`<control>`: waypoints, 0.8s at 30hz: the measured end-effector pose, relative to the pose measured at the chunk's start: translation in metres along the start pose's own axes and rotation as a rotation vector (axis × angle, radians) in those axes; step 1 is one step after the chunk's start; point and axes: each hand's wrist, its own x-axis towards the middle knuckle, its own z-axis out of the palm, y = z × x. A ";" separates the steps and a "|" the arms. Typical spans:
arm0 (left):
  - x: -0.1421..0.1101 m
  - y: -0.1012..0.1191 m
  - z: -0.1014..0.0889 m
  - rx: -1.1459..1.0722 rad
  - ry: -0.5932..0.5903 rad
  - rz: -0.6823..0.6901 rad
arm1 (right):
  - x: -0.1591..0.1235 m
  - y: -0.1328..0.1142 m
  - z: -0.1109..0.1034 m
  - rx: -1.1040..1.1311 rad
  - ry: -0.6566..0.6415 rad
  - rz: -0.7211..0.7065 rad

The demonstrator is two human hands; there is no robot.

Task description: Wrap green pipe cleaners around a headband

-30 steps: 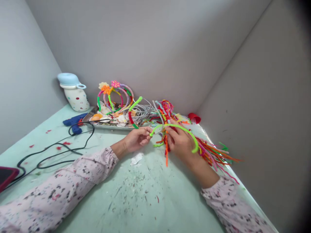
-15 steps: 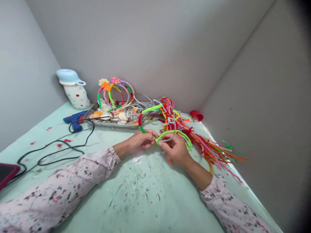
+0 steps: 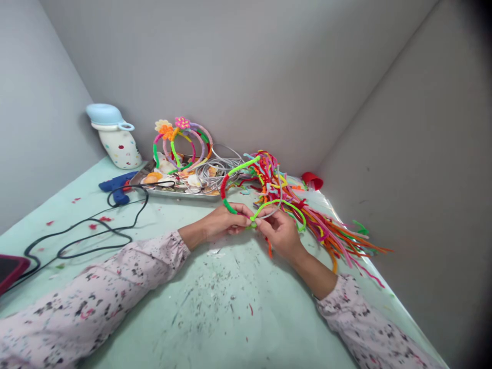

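Note:
A wire hoop [image 3: 223,188], partly wrapped in green, red and lime fuzzy stems, is raised above the table between both hands. My left hand [image 3: 223,222] is closed on its lower wrapped part, thumb and finger pinching near the wrap's end. There, a lime-green pipe cleaner [image 3: 286,203] leaves the hoop and arches over my right hand [image 3: 283,233]. The thumb and fingers of that hand pinch the pipe cleaner close against the hoop. Bare grey wire shows on the hoop's right side. The fingers hide the exact point of contact.
Behind my right hand lies a bundle of colourful pipe cleaners [image 3: 326,228]. A metal tray [image 3: 180,195] holds wire loops, flower pieces and finished hoops [image 3: 198,136]. Leftward are a blue glue gun [image 3: 117,185], its black cord [image 3: 90,223], a bottle [image 3: 119,146] and a red-edged phone [image 3: 13,271].
My hands have come closer together at the pinch point, and the hoop sits slightly further right in view. The lime-green pipe cleaner's free arch has shifted a little. Both hands keep their grip.

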 end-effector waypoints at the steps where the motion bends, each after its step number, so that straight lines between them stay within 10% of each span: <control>1: 0.000 0.000 0.000 0.018 0.014 0.005 | 0.000 -0.001 0.000 0.012 -0.004 0.009; 24: 0.001 -0.004 0.003 0.194 0.092 0.115 | 0.000 -0.020 -0.003 0.237 -0.054 0.143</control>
